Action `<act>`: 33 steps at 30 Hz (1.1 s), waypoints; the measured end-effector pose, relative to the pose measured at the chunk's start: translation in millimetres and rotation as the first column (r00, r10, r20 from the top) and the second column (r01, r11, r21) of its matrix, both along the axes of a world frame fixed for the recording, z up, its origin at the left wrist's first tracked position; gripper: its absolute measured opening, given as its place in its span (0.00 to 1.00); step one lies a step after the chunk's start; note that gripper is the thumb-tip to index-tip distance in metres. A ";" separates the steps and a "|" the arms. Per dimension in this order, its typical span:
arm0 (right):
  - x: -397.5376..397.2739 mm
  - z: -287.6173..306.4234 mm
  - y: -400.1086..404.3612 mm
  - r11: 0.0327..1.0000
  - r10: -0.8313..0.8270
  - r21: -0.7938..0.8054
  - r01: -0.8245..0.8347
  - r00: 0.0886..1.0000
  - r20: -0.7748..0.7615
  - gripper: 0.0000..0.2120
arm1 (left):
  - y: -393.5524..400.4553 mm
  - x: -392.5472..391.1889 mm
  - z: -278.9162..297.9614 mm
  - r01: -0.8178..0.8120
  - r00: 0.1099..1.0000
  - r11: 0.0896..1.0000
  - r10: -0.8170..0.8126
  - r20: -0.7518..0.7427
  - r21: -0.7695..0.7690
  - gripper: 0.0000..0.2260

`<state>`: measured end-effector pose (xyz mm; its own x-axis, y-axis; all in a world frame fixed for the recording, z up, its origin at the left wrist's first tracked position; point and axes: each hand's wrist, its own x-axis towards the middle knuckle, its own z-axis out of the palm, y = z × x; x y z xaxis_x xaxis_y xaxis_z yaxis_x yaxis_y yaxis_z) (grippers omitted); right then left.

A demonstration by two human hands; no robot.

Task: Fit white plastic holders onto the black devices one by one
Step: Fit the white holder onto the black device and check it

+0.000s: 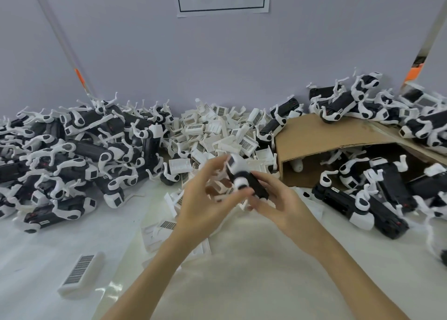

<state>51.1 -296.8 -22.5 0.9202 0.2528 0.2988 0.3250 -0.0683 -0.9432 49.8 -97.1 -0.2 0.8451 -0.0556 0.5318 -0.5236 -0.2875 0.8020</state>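
black device [256, 183] is up in the air over the table, mid-fit by the look of it. right hand [278, 203] grips its body from underneath, left hand [205, 199] has fingers curled at the end where a white holder [235, 162] sits. pretty blurry, so can't tell if it's fully seated. next move probably needs a firm push home, then drop it on the finished pile [72, 150] on the left.
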 end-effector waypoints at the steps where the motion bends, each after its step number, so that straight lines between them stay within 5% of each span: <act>1: 1.4 -1.8 1.9 1.000 -0.008 -0.006 0.008 1.000 0.011 0.20 | -2.3 -1.9 -2.6 0.003 0.988 0.992 -0.023 0.152 0.129 0.29; 4: 4.6 -11.0 8.1 0.979 0.099 0.186 -0.086 0.993 -0.058 0.20 | -10.6 -4.2 -10.0 -0.166 0.839 0.897 -0.090 0.536 0.410 0.29; 6: 4.1 -12.4 7.7 0.951 0.136 0.289 -0.112 0.989 -0.064 0.23 | -11.8 -4.0 -10.6 -0.199 0.811 0.888 -0.087 0.578 0.414 0.29; 11: 4.1 -16.2 6.0 0.999 -0.045 -0.016 0.047 0.990 0.134 0.25 | -8.8 -10.4 -5.6 -0.071 0.912 0.967 -0.035 0.408 0.243 0.21; 14: 4.7 -16.6 3.6 0.984 -0.093 -0.133 0.119 0.978 0.188 0.25 | -12.9 -13.2 2.3 0.004 0.988 0.999 -0.011 0.155 0.048 0.12; 18: 1.6 -12.9 0.5 0.958 -0.166 -0.196 0.208 0.964 0.209 0.24 | -4.6 -7.6 10.7 0.112 0.984 0.983 -0.130 -0.122 -0.145 0.14; 23: -0.6 -9.8 3.3 0.936 -0.247 -0.207 0.284 0.951 0.187 0.20 | 4.4 -1.0 6.6 0.079 0.990 0.992 -0.067 -0.121 0.094 0.16; 28: -0.2 -2.9 2.5 0.967 -0.219 -0.122 0.222 0.975 0.040 0.24 | 2.5 2.7 4.4 0.026 0.944 0.986 -0.078 -0.320 -0.162 0.27; 33: -2.2 -4.0 5.4 0.965 -0.226 -0.116 0.233 0.971 0.075 0.24 | 8.2 5.9 1.4 0.066 0.923 0.989 -0.111 -0.369 -0.134 0.23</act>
<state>48.9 -291.4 -26.4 0.9391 0.0751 0.3353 0.3430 -0.2621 -0.9020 55.8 -88.8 1.2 0.9781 -0.0962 0.1846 -0.1973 -0.1458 0.9694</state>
